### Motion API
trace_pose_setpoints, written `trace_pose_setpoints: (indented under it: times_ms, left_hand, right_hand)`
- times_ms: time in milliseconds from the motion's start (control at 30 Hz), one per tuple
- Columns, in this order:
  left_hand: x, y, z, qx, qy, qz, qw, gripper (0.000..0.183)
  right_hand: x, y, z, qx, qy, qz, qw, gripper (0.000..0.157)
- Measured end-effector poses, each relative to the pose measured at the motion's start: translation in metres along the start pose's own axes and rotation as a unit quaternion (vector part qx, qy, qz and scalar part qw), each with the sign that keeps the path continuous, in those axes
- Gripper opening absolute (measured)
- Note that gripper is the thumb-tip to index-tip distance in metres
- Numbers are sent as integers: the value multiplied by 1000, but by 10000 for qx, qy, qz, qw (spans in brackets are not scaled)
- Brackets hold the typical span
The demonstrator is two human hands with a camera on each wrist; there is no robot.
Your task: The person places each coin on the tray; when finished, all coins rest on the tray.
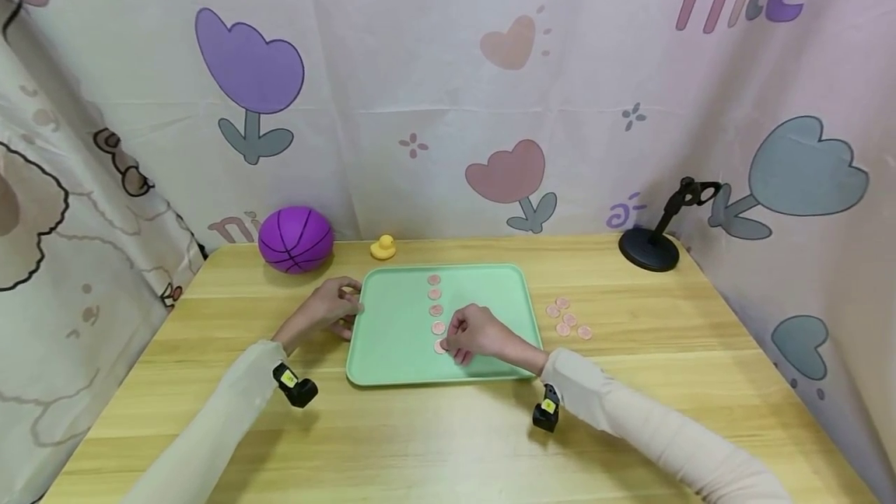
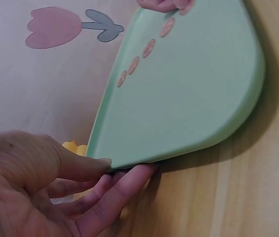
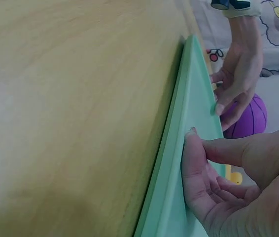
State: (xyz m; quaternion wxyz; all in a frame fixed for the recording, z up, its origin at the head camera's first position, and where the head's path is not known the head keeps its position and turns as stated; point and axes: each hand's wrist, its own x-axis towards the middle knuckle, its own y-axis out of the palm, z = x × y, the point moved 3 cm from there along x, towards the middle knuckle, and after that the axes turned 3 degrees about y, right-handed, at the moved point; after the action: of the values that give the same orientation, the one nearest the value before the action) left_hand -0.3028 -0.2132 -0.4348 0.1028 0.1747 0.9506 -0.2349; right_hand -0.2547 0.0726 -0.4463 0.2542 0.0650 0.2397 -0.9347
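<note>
Several pink coins [image 1: 436, 309] form a line down the middle of a mint-green tray [image 1: 392, 364]. My right hand [image 1: 476, 335] pinches the coin [image 1: 439, 346] at the near end of that line, thumb and forefinger at its edge; the fingers partly cover it. At the tray's left side my left hand [image 1: 331, 306] grips the rim, with its thumb [image 2: 92, 168] on top and fingers beneath in the left wrist view. From the right wrist, the right fingertips are low over the tray, just inside its near rim [image 3: 171, 163].
More pink coins [image 1: 563, 320] lie loose on the wooden table [image 1: 448, 442] to the tray's right. Behind the tray are a purple ball [image 1: 296, 239] and a yellow toy duck [image 1: 383, 247]. A black stand [image 1: 651, 247] is at the back right, before a patterned curtain [image 1: 364, 177].
</note>
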Motion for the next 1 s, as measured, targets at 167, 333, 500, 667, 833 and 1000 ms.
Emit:
trace_pose_setpoints:
  times_ms: [167, 333, 500, 667, 833, 1000]
  left_hand:
    - [3, 0, 1, -137, -68, 59, 9999, 55]
    - [4, 0, -1, -153, 2, 127, 9998, 56]
    - [5, -1, 0, -122, -39, 201, 9997, 54]
    - [8, 1, 2, -183, -87, 223, 9995, 54]
    - [9, 1, 1, -123, -56, 224, 9997, 54]
    - [9, -1, 3, -38, -41, 187, 9998, 56]
  right_hand:
    - [-1, -4, -2, 269, 30, 225, 9994, 10]
    - [-4, -14, -12, 755, 89, 402, 9963, 7]
    - [-12, -36, -22, 606, -11, 315, 9977, 12]
    - [-22, -68, -30, 229, -202, 45, 9995, 19]
    - [-33, -103, -32, -122, -418, -411, 9982, 25]
    - [-41, -131, -36, -354, -349, -935, 9944, 27]
